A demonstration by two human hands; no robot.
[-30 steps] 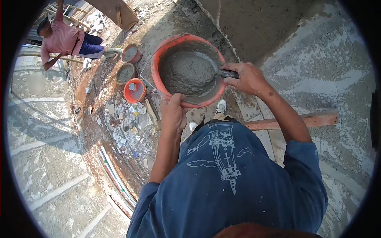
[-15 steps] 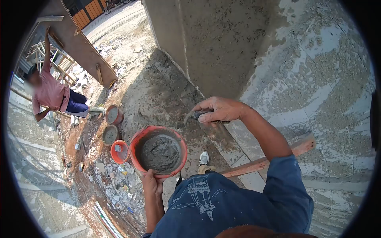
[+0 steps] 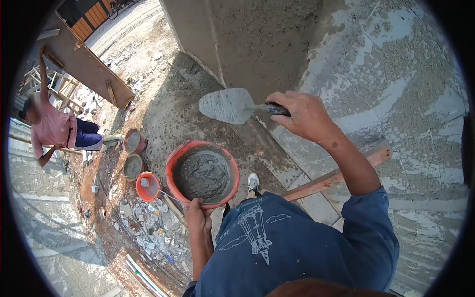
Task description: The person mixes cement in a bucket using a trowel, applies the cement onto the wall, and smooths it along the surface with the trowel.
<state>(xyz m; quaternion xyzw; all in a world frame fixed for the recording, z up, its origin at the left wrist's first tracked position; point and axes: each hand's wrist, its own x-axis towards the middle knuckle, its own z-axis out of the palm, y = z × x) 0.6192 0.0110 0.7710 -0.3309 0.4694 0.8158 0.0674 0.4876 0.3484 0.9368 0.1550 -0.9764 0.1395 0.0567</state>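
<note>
We hold our right hand (image 3: 305, 116) at 2 o'clock, its fingers (image 3: 283, 98) curled in a grip toward 10, the right forearm (image 3: 350, 157) slanting toward 5. Our left hand (image 3: 197, 218) is clasped at 7 o'clock, thumb (image 3: 195, 204) toward 12, the left forearm (image 3: 200, 252) running toward 6.

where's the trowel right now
In the head view, the trowel is in the right hand at upper centre, pictured above and right of the large orange bucket.
</note>
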